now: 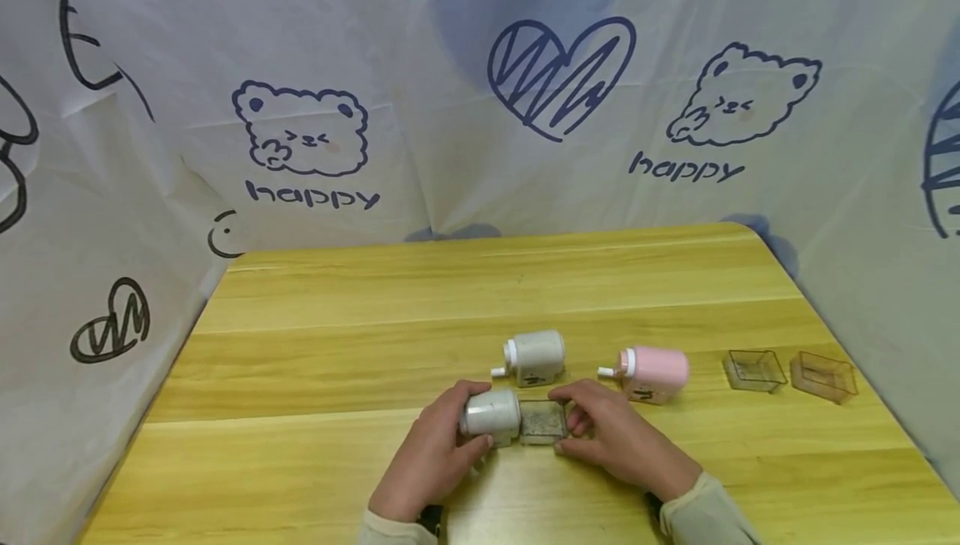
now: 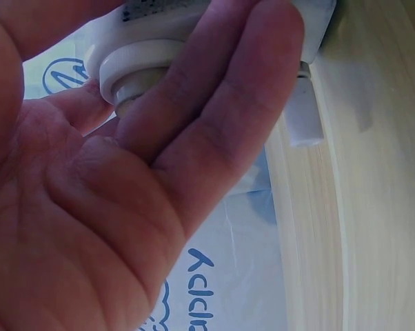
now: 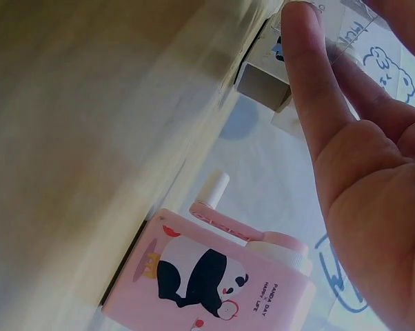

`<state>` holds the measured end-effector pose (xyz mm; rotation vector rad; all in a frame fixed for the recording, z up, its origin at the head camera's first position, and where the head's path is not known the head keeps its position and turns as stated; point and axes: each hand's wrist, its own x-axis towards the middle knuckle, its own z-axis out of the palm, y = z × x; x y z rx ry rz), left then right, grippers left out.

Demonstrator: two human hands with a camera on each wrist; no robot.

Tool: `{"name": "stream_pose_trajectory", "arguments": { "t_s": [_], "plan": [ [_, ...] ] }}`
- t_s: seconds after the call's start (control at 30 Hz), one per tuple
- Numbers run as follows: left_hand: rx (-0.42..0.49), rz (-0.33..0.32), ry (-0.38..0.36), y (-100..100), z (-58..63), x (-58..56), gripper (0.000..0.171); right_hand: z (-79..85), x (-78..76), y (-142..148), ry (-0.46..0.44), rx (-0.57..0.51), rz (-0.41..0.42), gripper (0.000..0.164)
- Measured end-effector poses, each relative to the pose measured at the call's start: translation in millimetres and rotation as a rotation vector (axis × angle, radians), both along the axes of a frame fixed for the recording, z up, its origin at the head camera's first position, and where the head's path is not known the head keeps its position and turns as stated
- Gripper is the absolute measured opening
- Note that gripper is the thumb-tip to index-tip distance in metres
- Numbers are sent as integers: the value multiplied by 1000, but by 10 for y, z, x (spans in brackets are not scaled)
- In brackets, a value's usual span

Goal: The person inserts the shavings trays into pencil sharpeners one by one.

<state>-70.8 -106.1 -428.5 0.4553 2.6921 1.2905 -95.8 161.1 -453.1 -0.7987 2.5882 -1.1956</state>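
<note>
My left hand (image 1: 438,453) grips a white crank pencil sharpener (image 1: 491,412) from its left side, fingers behind and thumb in front. The left wrist view shows fingers wrapped round its collar end. A clear shavings drawer (image 1: 543,422) sits right at the sharpener's right end, and my right hand (image 1: 611,437) pinches the drawer's outer end between thumb and fingers. Just behind stands a grey-white crank sharpener (image 1: 540,357). Beyond the right hand is a pink crank sharpener (image 1: 656,374), its panda print (image 3: 200,276) plain in the right wrist view.
Two more see-through drawers lie toward the table's right edge: a greyish drawer (image 1: 754,372) and an orange-tinted drawer (image 1: 823,377). The wood-grain table (image 1: 300,337) is bordered by white cloth (image 1: 427,45) printed with bears and hearts.
</note>
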Motion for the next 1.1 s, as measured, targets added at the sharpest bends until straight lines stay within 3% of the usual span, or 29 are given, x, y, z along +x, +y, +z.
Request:
{"name": "stream_pose_trajectory", "arguments": {
  "t_s": [0.67,1.1],
  "plan": [
    [-9,6,-3,0,-3,-1,52,-6,-53,-43,40,-12,44,52],
    [0,-20,-2,-22,13,1,53,7,-86,-132,5,-23,78,54]
  ]
}}
